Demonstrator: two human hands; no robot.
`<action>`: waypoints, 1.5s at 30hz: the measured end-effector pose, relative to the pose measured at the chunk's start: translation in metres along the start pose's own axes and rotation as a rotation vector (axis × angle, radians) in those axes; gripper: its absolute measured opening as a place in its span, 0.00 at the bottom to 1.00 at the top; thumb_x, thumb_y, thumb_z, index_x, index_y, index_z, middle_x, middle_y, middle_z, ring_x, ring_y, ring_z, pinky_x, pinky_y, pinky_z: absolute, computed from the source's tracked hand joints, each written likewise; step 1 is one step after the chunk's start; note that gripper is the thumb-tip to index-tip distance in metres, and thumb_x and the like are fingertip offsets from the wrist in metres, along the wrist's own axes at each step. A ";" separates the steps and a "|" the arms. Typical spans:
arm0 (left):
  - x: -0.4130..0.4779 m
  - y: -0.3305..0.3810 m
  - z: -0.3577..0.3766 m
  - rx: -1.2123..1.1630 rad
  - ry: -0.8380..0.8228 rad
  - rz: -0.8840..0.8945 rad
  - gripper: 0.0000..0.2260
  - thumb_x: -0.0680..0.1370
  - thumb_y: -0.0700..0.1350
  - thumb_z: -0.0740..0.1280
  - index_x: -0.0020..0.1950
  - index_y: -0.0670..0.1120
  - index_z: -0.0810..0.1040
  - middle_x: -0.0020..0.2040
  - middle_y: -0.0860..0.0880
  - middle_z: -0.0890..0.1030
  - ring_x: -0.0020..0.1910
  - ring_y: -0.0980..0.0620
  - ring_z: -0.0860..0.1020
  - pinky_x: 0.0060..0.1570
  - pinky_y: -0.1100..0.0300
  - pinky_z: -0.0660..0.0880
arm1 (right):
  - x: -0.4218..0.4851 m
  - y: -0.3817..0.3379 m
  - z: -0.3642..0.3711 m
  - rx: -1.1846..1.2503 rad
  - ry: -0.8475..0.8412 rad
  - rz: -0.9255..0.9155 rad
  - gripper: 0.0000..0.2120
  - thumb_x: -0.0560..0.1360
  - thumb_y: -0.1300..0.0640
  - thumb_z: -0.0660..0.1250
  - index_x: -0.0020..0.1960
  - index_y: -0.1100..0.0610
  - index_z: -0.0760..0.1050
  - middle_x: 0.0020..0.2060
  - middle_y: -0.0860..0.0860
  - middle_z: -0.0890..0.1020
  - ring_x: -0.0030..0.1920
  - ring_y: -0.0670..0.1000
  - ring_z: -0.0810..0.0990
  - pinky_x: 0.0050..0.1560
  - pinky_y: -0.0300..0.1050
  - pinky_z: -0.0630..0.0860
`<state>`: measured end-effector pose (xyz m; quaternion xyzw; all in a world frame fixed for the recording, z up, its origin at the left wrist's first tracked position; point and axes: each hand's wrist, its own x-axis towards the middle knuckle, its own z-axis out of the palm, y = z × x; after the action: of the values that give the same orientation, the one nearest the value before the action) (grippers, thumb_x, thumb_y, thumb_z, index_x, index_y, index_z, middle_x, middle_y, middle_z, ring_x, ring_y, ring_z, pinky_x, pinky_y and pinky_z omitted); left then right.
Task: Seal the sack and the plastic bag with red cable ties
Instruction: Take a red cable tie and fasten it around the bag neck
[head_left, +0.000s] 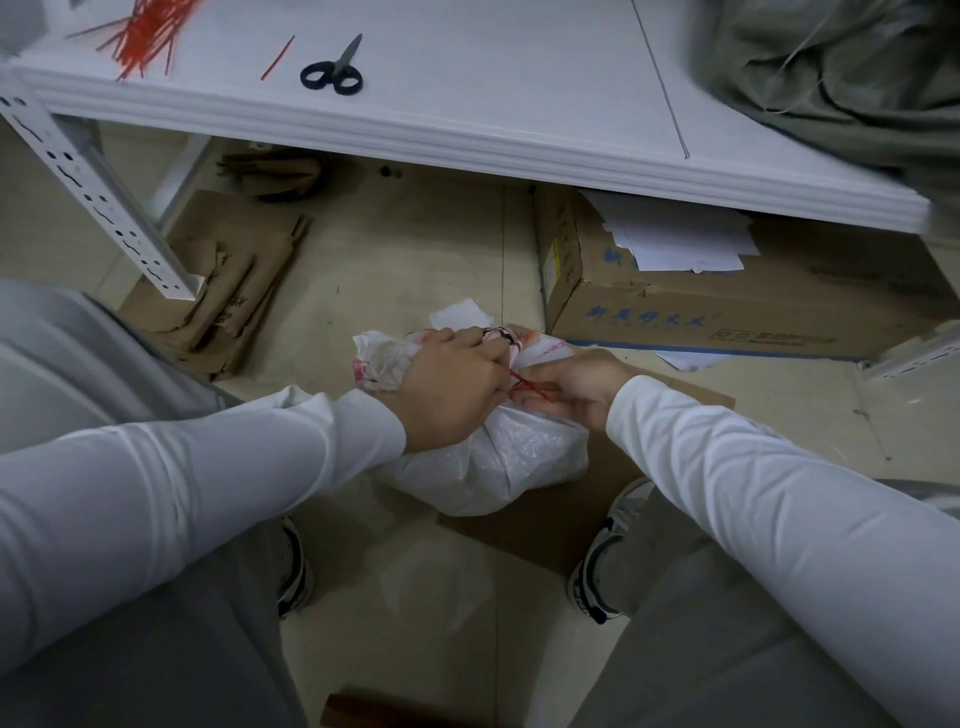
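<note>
2 grips — left hand (447, 395) clutches plastic bag (498, 462), right hand (576, 387) pinches cable tie (525, 383).

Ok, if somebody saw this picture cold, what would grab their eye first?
Both hands at the centre, low over the floor: the left hand grips the gathered neck of the white plastic bag while the right hand pinches a red cable tie at that neck. Next, the bright pile of spare red ties at the top-left of the white table, with black-handled scissors lying beside it.
</note>
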<state>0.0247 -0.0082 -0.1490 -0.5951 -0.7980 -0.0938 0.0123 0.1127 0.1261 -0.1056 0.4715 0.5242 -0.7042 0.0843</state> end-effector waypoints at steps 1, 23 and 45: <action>0.000 0.000 0.001 0.003 0.000 0.004 0.11 0.78 0.50 0.62 0.50 0.49 0.82 0.53 0.50 0.78 0.54 0.47 0.74 0.51 0.50 0.71 | -0.001 0.001 0.000 0.002 -0.002 0.016 0.05 0.75 0.68 0.68 0.50 0.63 0.75 0.36 0.58 0.81 0.36 0.51 0.81 0.37 0.42 0.81; 0.001 0.000 -0.004 0.013 0.036 0.035 0.09 0.77 0.50 0.65 0.47 0.48 0.83 0.48 0.49 0.78 0.47 0.47 0.75 0.44 0.52 0.70 | -0.006 -0.009 -0.008 -0.269 -0.038 -0.063 0.07 0.74 0.62 0.71 0.51 0.64 0.79 0.45 0.59 0.85 0.43 0.52 0.85 0.40 0.41 0.83; -0.001 -0.005 -0.005 0.025 -0.013 0.040 0.10 0.78 0.50 0.63 0.50 0.47 0.80 0.52 0.51 0.78 0.52 0.47 0.73 0.49 0.49 0.71 | 0.011 -0.010 -0.012 -0.271 0.019 0.014 0.06 0.73 0.59 0.72 0.46 0.61 0.78 0.38 0.54 0.82 0.36 0.48 0.80 0.37 0.40 0.80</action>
<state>0.0192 -0.0113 -0.1452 -0.6115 -0.7870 -0.0799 0.0166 0.1072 0.1441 -0.1074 0.4660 0.6120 -0.6218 0.1474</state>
